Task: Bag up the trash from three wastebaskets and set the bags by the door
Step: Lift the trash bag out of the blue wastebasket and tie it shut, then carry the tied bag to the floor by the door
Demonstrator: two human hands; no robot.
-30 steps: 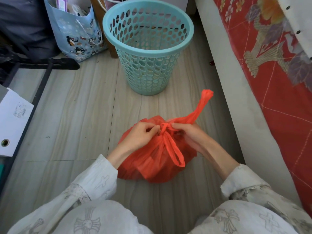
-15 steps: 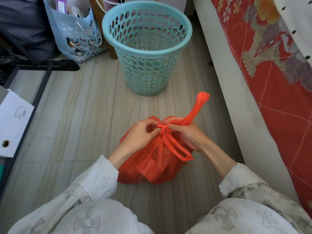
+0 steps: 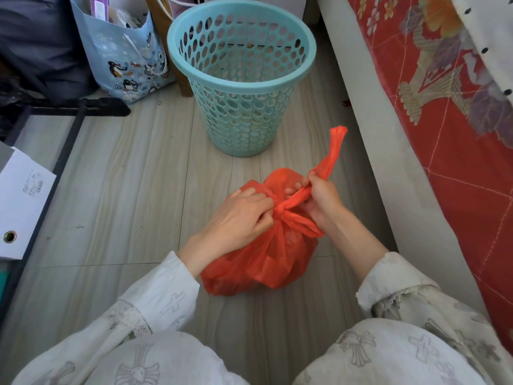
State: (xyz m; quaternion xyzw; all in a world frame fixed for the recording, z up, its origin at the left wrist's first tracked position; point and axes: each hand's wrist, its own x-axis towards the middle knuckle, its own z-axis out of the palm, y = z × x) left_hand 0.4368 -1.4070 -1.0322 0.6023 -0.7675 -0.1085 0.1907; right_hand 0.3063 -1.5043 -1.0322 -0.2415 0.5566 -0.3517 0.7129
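Note:
A full red plastic bag [image 3: 266,259] sits on the wood-look floor in front of my knees. Its two handles are crossed into a knot at the top. My left hand [image 3: 238,220] pinches the bag at the knot from the left. My right hand [image 3: 319,198] is closed around the right handle, whose free end sticks up and to the right. Just beyond the bag stands a turquoise perforated wastebasket [image 3: 241,79], upright, with no liner and only small scraps showing through its holes.
A bed with a red flowered cover [image 3: 458,134] and a pale side panel runs along the right. A blue penguin gift bag [image 3: 125,56] leans behind the basket at left. A black metal frame [image 3: 69,134] and a white binder [image 3: 19,201] lie at far left.
The loop that hung over the front of the bag has been drawn in to the knot. My right hand has shifted to the right along its handle, and the knot looks tighter.

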